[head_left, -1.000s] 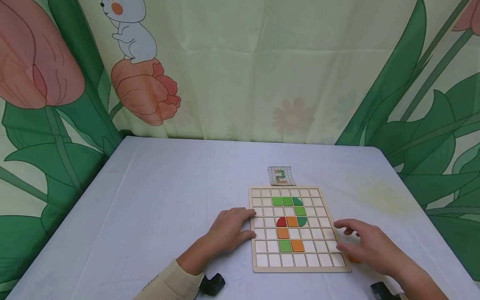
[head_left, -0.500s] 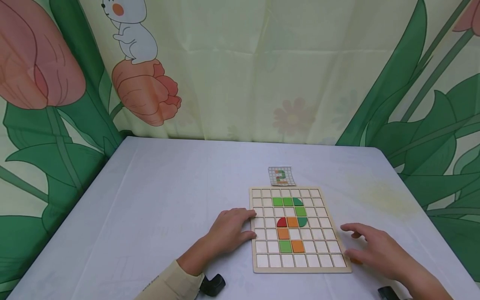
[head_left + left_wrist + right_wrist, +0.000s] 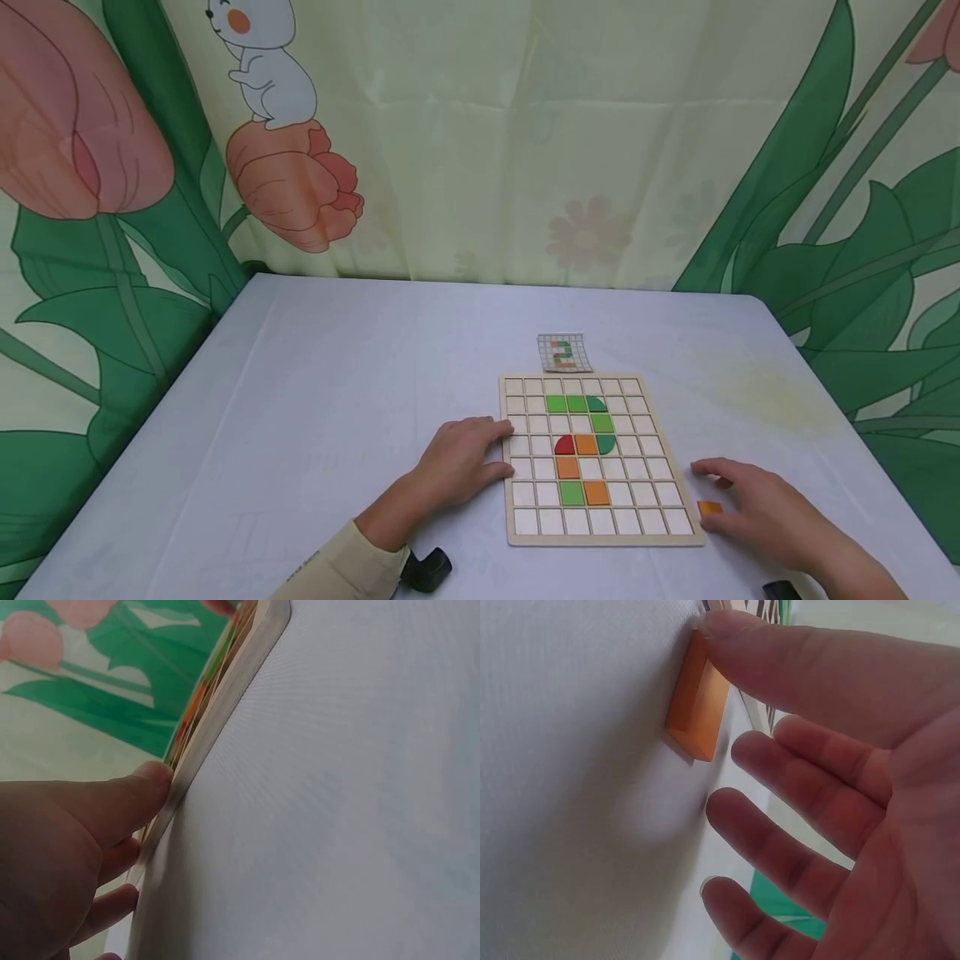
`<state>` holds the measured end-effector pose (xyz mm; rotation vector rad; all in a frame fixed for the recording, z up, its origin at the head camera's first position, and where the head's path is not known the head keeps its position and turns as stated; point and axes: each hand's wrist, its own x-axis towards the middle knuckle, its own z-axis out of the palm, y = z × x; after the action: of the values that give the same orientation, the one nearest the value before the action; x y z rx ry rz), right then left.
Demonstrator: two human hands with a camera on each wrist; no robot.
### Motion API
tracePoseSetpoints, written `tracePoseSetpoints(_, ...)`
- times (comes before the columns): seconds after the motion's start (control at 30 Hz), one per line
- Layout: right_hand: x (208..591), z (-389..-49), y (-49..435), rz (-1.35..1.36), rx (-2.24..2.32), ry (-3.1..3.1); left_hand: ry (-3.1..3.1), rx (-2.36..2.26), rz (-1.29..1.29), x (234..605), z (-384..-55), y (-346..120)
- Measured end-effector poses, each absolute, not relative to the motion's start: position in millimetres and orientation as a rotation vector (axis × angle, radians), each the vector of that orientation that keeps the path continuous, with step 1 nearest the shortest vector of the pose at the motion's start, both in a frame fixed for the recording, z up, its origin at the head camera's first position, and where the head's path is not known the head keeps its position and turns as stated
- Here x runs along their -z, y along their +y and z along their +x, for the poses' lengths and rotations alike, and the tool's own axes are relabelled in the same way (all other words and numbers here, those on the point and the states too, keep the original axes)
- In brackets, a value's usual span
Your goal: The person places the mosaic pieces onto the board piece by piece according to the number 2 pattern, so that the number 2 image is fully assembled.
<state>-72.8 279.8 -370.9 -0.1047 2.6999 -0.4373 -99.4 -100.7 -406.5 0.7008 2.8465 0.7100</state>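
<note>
A wooden grid board (image 3: 606, 540) lies on the white table, holding green, dark green, red and orange tiles in a shape like a 2. My left hand (image 3: 465, 460) touches the board's left edge with its thumb and fingertips; the left wrist view shows the thumb (image 3: 154, 784) against the rim. Right of the board lies a loose orange tile (image 3: 709, 507), seen close up as a square-edged block (image 3: 697, 705) in the right wrist view. Beside it is my right hand (image 3: 761, 510), its thumb at the tile's end and its other fingers spread apart from it.
A small pattern card (image 3: 564, 353) with a similar coloured figure lies just behind the board. The white tablecloth (image 3: 337, 358) covers the table, and a printed curtain (image 3: 450, 167) with tulips and leaves hangs behind its far edge.
My right hand has drawn back to the right, away from the board's right edge, and the orange tile beside the board now shows more fully. The left hand stays put.
</note>
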Motion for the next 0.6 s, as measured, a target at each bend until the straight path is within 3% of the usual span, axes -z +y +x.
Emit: tracePoseSetpoints(0.6, 376.0, -71.6, 287.2, -0.111, 0.433, 2.739, 2.836, -0.701, 0.673, 406.5, -99.8, -99.1)
